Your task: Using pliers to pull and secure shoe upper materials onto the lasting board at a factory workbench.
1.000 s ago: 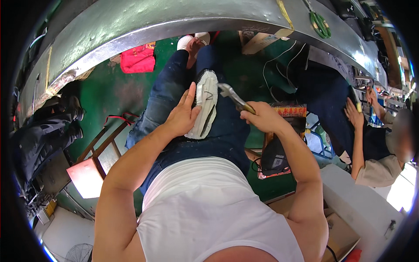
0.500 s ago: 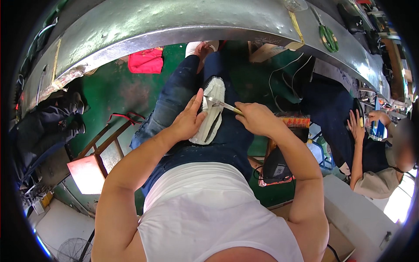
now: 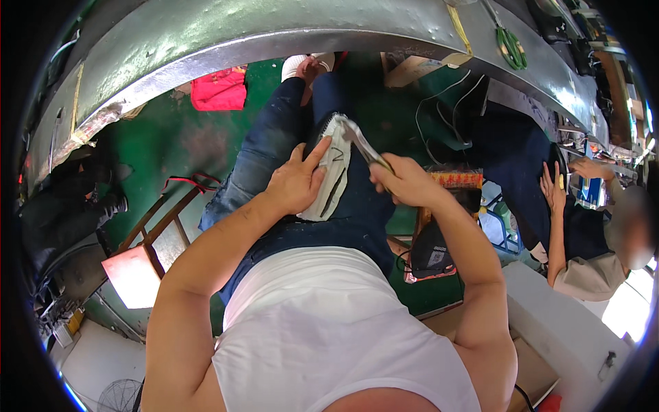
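A shoe [image 3: 334,161] lies sole-up along my thigh, its whitish underside showing a dark mark and a long dark slit, with a frayed pale edge round the toe. My left hand [image 3: 298,180] rests against its left side, fingers spread and outstretched, index finger and thumb touching it. In my closed right hand [image 3: 403,180] is the handle of a hammer [image 3: 360,143], its metal end blurred over the toe's right edge. That blur leaves the exact shape of the metal end unclear.
A metal-topped bench [image 3: 274,31] curves across the front, with green-handled scissors [image 3: 510,49] on it. Red cloth [image 3: 220,89] lies on the green floor. At left stands a wooden stool [image 3: 134,275]; at right a co-worker's hand [image 3: 552,189] and a dark cap [image 3: 431,253].
The hammer has swung from across the middle of the sole up to the toe's right edge. My left hand has shifted slightly, its fingers now more spread. The whole view has tilted a little.
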Demonstrator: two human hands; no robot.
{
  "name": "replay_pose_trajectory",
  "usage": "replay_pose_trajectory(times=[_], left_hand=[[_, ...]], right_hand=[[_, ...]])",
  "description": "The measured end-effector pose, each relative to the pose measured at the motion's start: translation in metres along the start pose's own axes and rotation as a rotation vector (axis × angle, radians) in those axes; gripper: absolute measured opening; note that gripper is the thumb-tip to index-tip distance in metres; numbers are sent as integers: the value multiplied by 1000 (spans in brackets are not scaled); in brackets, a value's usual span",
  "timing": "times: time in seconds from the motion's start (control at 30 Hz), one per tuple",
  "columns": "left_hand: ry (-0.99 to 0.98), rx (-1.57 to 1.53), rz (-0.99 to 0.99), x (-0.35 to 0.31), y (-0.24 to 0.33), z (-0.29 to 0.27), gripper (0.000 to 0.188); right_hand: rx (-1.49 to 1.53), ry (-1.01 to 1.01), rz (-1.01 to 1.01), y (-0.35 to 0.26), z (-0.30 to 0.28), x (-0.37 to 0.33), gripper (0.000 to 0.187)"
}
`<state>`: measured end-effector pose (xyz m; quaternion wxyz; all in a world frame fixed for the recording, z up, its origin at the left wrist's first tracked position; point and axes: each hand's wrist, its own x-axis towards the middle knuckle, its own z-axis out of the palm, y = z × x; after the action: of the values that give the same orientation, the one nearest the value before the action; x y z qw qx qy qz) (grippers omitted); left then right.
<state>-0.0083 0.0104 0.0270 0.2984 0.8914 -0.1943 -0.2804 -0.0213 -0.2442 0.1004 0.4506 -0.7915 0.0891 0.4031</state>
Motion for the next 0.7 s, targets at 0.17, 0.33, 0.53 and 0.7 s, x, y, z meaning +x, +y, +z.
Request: replay_pose_trajectory(times=[0.17, 0.33, 0.53, 0.7], left_hand=[[-25, 60, 14, 3, 5, 1, 58], [-54, 74, 27, 0, 5, -1, 54], [-25, 44, 0, 0, -1, 7, 64], [57, -150, -105, 3, -3, 18, 84]], right_hand=[[-174, 159, -230, 14, 19, 46, 45], [-50, 224, -310, 17, 25, 44, 46], [-123, 207, -229, 16, 27, 41, 45], [-403, 248, -385, 25, 41, 31, 40]])
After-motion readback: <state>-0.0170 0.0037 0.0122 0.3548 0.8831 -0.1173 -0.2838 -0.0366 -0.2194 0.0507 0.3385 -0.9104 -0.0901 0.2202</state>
